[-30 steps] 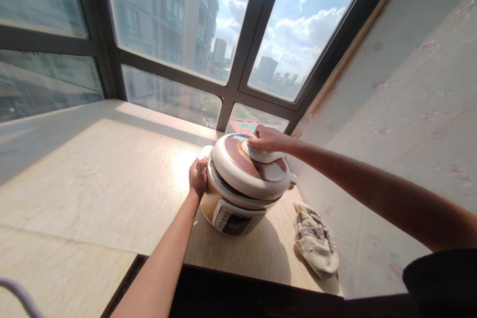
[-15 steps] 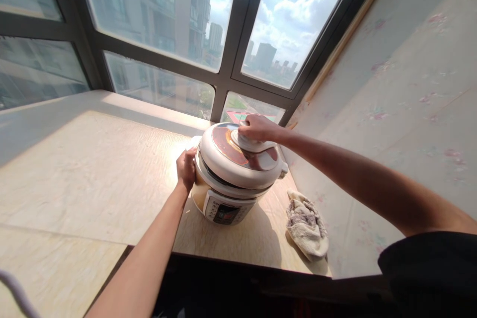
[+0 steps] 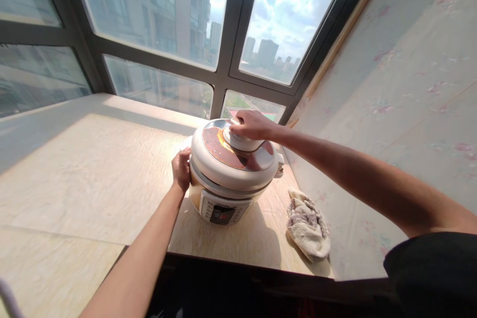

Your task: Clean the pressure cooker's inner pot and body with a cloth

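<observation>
Window (image 3: 226,57): we face its dark-framed panes across the upper left and top centre.
Ledge (image 3: 85,174): we see its pale top run from the left edge to lower centre.
Cooker (image 3: 231,191): we have it upright on the ledge, mid-frame, between our hands.
Lid (image 3: 223,170): on the cooker, directly beneath our right grip.
Cloth (image 3: 307,228): crumpled, lower right, apart from our hands.
Right hand (image 3: 252,125): we hold the lid's knob (image 3: 239,143), fingers curled round it.
Left hand (image 3: 181,168): we clasp the cooker's left side; some fingers are hidden.
</observation>
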Demonstrator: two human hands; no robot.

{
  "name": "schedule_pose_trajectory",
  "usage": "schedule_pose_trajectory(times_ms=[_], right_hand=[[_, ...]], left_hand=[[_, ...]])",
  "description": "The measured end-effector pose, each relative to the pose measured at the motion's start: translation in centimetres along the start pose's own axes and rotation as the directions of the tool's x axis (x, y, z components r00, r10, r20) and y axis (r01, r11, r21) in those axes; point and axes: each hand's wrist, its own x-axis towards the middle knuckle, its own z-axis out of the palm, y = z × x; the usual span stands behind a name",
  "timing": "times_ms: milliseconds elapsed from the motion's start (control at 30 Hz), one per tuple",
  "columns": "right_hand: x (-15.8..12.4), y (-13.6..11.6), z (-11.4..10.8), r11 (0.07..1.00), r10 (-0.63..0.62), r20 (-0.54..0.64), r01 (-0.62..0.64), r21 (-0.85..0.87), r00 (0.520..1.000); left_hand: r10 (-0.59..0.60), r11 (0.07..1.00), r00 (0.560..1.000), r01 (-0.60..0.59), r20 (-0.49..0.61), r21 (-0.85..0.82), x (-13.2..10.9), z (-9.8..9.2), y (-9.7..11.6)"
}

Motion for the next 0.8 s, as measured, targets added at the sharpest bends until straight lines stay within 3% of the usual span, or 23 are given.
schedule_pose_trajectory(times_ms=[467,667,800], right_hand=[[0.5,0.5,1.9,0.997,-0.075,0.033,0.075,-0.002,0.997],[-0.7,-1.1,1.6,0.998,0.04,0.098,-0.036,-0.047,0.994],[-1.6,-1.8,2.7,0.991,0.106,-0.017,-0.107,-0.079,0.994]], left_hand=[[0.057,0.998,0.998,-0.056,0.014,-0.02,0.7,-0.2,-1.3],[0.0,1.0,0.999,0.001,0.039,-0.024,0.6,-0.2,-1.3],[-0.044,0.999,0.997,0.043,0.07,0.024,0.4,-0.7,-0.8]])
